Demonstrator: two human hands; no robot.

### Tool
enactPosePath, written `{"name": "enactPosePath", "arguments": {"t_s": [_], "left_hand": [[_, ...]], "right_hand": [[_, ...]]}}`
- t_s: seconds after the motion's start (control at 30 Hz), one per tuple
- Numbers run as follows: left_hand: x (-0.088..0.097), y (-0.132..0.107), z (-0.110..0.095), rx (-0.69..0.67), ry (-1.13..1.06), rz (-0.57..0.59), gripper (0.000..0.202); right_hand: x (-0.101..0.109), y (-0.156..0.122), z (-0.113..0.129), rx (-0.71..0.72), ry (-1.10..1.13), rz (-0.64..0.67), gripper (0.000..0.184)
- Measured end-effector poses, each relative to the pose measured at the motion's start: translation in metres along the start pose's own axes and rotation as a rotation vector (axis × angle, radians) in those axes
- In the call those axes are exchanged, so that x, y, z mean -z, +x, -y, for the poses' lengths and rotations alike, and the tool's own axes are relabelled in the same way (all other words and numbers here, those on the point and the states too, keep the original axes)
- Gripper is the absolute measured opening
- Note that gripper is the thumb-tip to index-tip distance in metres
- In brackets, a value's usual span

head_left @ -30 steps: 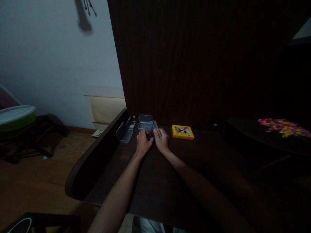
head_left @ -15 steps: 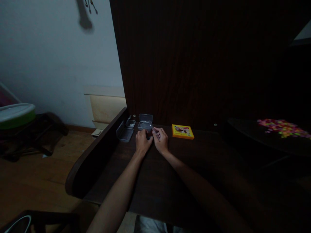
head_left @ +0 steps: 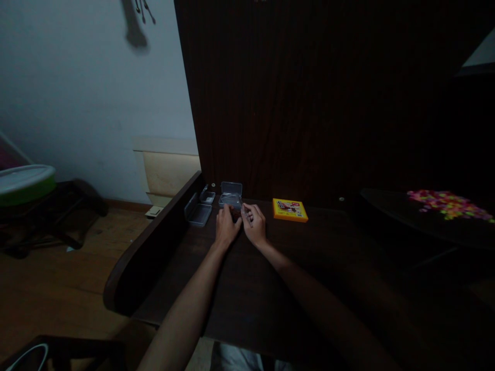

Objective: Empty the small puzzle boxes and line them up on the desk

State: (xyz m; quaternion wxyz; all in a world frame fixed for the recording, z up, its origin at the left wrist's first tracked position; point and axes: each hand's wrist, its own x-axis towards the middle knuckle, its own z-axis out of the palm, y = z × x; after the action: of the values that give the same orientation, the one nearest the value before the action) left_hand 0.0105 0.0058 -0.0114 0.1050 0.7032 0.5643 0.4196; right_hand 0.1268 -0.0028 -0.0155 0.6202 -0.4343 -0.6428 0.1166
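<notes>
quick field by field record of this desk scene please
desk: dark wood, dimly lit
left hand: on the desk, fingers close to the right hand's
right hand: beside it, fingers curled, grip unclear
clear boxes: open, just beyond the hands
orange box: flat, right of the hands
coloured pieces: heap at far right

Dark wooden desk [head_left: 247,288]: open clear cases [head_left: 199,213], yellow box [head_left: 290,209].

Bare forearms, left hand [head_left: 227,227] and right hand [head_left: 254,225] uncovered; pale grey garment [head_left: 236,361] at bottom edge.
</notes>
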Motion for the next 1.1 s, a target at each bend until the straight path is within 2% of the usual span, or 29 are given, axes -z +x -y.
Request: {"name": "enactPosePath", "arguments": {"t_s": [0.2,0.63,1.1], "left_hand": [[0.0004,0.0001,0.0003,-0.028,-0.004,0.024,0.019],[0.0004,0.0019,0.0016,-0.116,0.028,0.08,0.013],[-0.0015,0.0013,0.0047,-0.132,0.012,0.063,0.018]], "right_hand": [[-0.0007,0.0003,-0.0008,0.012,-0.007,-0.02,0.021],[-0.0012,0.0003,-0.005,0.027,-0.015,-0.038,0.022],[-0.0001,0.0035,-0.0041,0.006,-0.042,-0.052,0.022]]}}
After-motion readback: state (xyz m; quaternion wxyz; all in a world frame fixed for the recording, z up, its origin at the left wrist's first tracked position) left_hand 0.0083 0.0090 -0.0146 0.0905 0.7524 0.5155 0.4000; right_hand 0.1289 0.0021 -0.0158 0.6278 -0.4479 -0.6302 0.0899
